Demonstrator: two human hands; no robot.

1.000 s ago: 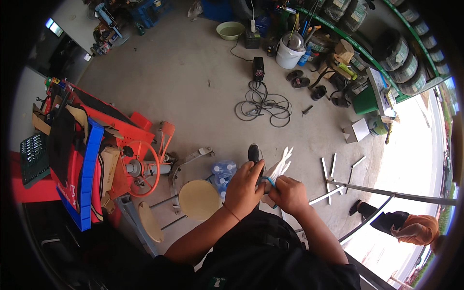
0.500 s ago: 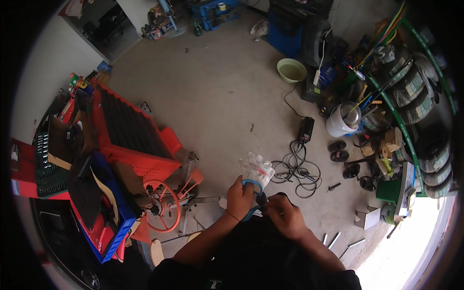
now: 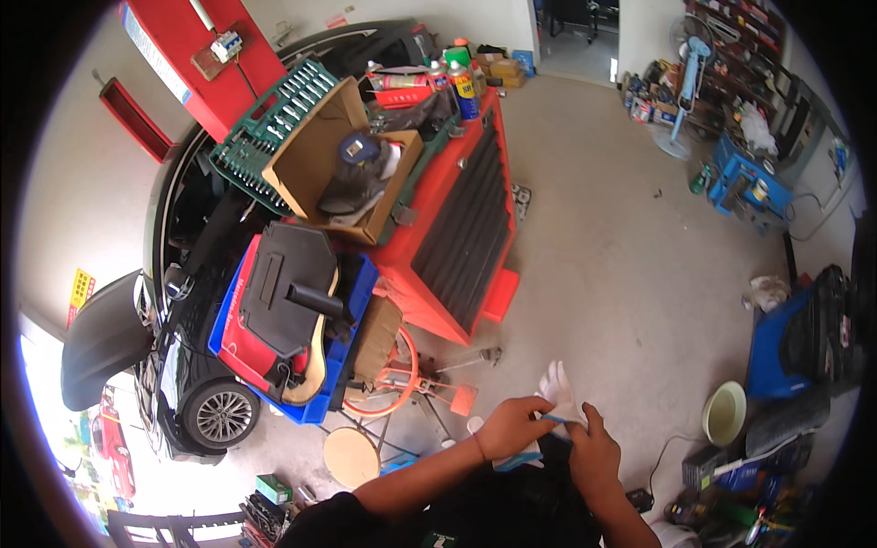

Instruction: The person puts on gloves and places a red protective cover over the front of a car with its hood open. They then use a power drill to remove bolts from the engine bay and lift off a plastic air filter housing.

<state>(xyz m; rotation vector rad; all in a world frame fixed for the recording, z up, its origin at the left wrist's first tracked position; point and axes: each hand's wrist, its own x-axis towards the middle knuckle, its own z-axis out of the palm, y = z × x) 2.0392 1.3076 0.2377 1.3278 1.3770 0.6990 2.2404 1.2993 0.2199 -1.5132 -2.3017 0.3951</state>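
My left hand (image 3: 509,429) and my right hand (image 3: 594,461) are both closed on a white work glove (image 3: 558,393) at its blue cuff, its fingers pointing up and away from me. More white cloth with a blue edge (image 3: 518,460), apparently a second glove, shows below my left hand, partly hidden. Beyond my hands, to the left, stand an orange steel wheel device (image 3: 408,370) and a round beige stool seat (image 3: 352,455).
A red tool cabinet (image 3: 493,283) carries a socket case (image 3: 247,155), cardboard box (image 3: 301,164), spray cans and blue tray (image 3: 365,279). A dark car (image 3: 174,365) with raised bonnet is behind it. A pale basin (image 3: 724,413), cables, blue bin (image 3: 767,347) and fan (image 3: 694,64) are rightward.
The view has swung left, bringing the cabinet, car and doorway further in. Both hands stay on the glove, their grip on the cuff shifting.
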